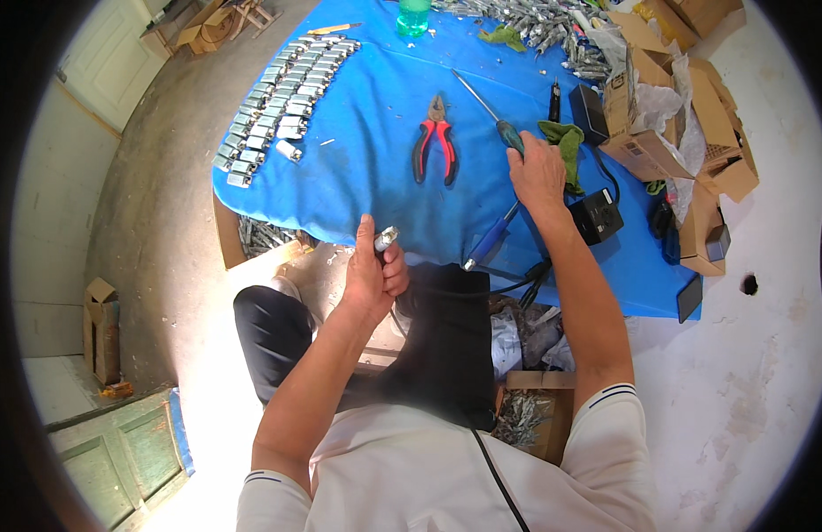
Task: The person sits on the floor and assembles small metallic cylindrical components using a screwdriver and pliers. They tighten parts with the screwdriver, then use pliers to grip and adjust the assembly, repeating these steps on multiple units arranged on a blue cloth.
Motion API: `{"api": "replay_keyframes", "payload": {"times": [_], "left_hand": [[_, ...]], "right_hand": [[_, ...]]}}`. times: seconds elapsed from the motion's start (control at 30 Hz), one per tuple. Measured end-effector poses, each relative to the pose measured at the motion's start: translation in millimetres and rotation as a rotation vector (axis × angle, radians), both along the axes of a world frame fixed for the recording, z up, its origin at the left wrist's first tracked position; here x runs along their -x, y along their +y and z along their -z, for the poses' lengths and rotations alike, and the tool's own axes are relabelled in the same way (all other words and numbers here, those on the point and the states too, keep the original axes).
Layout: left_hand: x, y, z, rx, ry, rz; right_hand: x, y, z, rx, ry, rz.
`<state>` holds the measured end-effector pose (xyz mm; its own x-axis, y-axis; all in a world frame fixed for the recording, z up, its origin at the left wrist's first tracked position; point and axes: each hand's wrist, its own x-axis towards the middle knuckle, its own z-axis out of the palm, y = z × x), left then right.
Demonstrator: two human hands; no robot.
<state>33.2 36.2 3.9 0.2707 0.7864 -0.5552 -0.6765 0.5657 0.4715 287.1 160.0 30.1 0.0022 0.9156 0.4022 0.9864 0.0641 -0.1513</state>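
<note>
Fingers [395, 266] of the left hand [372, 277] wrap a small metal cylinder [386, 238] at the near edge of the blue tabletop [375, 115]; the right hand [537, 170] grips a screwdriver [489, 111] right of the red pliers [435, 142].

Under my left hand [373, 277] I logged a small metal cylinder [386, 238], bright and shiny. Beneath my right hand [537, 170]: screwdriver [492, 120] with steel shaft and glossy plastic handle. Left of it, pliers [435, 142] with matt red grips. Beside it, green cloth [566, 142], soft. Blue table cover [375, 106], smooth plastic sheet.
</note>
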Motion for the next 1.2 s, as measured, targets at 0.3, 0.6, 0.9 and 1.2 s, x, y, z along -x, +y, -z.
{"api": "replay_keyframes", "payload": {"times": [0.3, 0.6, 0.9, 1.2], "left_hand": [[8, -15, 3, 0.048, -0.048, -0.041], [18, -20, 5, 0.047, -0.094, -0.013], [24, -26, 21, 0.165, -0.123, -0.046], [24, -27, 24, 0.205, -0.096, -0.036]], "right_hand": [[30, -73, -26, -0.054, 0.222, -0.083], [72, -92, -39, 0.113, 0.496, -0.25], [120, -85, -24, 0.05, 0.516, -0.356], [100, -46, -7, -0.086, 0.239, -0.155]]}}
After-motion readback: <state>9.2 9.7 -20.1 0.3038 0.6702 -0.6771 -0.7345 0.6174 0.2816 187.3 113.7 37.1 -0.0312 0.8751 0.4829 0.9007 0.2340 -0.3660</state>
